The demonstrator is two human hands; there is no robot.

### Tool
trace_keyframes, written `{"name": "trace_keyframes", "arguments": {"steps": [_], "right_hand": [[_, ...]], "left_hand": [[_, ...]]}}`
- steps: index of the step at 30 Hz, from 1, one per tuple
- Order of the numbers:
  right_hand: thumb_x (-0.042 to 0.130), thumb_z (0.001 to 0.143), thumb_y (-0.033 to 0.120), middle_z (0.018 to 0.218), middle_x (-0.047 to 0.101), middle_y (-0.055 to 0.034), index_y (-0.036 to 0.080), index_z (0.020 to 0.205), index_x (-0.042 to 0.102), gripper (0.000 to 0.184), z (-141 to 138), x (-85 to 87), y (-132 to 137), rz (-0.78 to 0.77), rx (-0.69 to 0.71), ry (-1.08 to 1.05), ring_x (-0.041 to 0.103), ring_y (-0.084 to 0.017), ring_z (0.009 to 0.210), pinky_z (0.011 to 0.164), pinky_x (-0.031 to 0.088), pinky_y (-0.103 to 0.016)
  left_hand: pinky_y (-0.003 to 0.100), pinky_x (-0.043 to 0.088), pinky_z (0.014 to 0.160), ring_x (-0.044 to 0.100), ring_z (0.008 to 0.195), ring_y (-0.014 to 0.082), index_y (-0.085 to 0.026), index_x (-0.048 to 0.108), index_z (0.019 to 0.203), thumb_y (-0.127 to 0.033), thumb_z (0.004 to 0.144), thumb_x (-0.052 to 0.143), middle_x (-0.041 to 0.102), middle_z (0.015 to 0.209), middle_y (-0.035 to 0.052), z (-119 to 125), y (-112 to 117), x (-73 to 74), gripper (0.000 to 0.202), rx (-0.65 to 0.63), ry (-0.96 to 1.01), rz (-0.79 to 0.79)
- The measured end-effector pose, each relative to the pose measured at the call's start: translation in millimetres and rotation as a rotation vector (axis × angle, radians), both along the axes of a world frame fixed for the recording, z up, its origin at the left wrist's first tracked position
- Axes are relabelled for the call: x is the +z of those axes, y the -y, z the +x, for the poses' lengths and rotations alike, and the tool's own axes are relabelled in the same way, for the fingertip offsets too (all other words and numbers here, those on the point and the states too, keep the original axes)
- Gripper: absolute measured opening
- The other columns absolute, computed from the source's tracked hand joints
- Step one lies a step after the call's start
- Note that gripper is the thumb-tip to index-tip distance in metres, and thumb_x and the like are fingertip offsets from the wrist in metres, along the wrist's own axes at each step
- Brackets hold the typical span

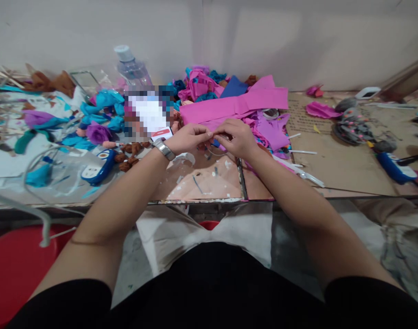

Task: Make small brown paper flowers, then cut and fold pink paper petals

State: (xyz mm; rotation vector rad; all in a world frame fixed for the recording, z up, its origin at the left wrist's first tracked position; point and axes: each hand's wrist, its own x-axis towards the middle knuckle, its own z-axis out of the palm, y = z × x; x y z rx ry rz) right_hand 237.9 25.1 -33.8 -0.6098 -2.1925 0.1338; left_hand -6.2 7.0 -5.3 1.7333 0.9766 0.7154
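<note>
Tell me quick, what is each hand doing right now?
Left hand: shut, pinching a small piece, too small to name.
Right hand: shut, pinching the same small piece.

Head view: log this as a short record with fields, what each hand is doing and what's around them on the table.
left hand: wristwatch on, fingers pinching a small piece, mostly hidden
right hand: fingers pinching the same small piece
behind hands: pink paper strip
left side: water bottle, purple paper flower
surface: table, paper scraps scattered
</note>
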Motion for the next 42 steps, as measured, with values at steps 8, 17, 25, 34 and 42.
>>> {"name": "trace_keyframes", "arguments": {"steps": [8, 17, 25, 34, 42], "right_hand": [[0.066, 0.112, 0.047, 0.098, 0.079, -0.01, 0.022, 0.106, 0.081, 0.031, 0.2, 0.3, -0.1, -0.012, -0.028, 0.016, 0.07, -0.028, 0.094, 0.092, 0.053, -0.044], [0.073, 0.107, 0.04, 0.102, 0.08, -0.0101, 0.022, 0.101, 0.084, 0.023, 1.3, -1.7, -6.1, -0.032, -0.007, 0.003, 0.071, -0.027, 0.092, 0.09, 0.056, -0.045], [0.072, 0.108, 0.055, 0.101, 0.08, -0.0095, 0.022, 0.099, 0.083, 0.036, 0.4, -2.6, -5.0, -0.106, -0.041, -0.067, 0.07, -0.028, 0.093, 0.091, 0.058, -0.046], [0.069, 0.109, 0.063, 0.099, 0.08, -0.0095, 0.022, 0.098, 0.08, 0.044, -3.4, -2.7, -2.7, -0.137, -0.078, -0.116, 0.07, -0.027, 0.094, 0.093, 0.057, -0.046], [0.067, 0.111, 0.061, 0.104, 0.079, -0.0106, 0.023, 0.103, 0.08, 0.041, -1.6, -1.2, -2.3, -0.105, -0.07, -0.076, 0.07, -0.029, 0.099, 0.097, 0.057, -0.048]], "left_hand": [[0.027, 0.057, 0.061, 0.073, 0.066, 0.0165, -0.016, 0.08, 0.089, -0.067, 0.097, 0.081, 0.08, 0.082, 0.0088, -0.6, -1.2, -2.8, 0.052, 0.028, -0.028, 0.107], [0.03, 0.056, 0.065, 0.072, 0.069, 0.0187, -0.017, 0.08, 0.094, -0.068, 0.097, 0.077, 0.08, 0.08, 0.0088, 1.8, 0.0, -7.1, 0.051, 0.096, -0.092, 0.267], [0.031, 0.052, 0.068, 0.072, 0.073, 0.0202, -0.018, 0.085, 0.101, -0.059, 0.099, 0.069, 0.082, 0.083, 0.0082, 3.4, 2.0, -8.2, 0.044, 0.164, -0.168, 0.427], [0.036, 0.051, 0.077, 0.07, 0.079, 0.0222, -0.019, 0.086, 0.103, -0.052, 0.104, 0.063, 0.083, 0.088, 0.0076, 2.6, 2.1, -6.3, 0.04, 0.181, -0.275, 0.638], [0.036, 0.051, 0.077, 0.064, 0.075, 0.0211, -0.021, 0.082, 0.096, -0.059, 0.103, 0.065, 0.079, 0.083, 0.0068, 4.0, 5.5, -2.6, 0.042, 0.194, -0.246, 0.582]]}}
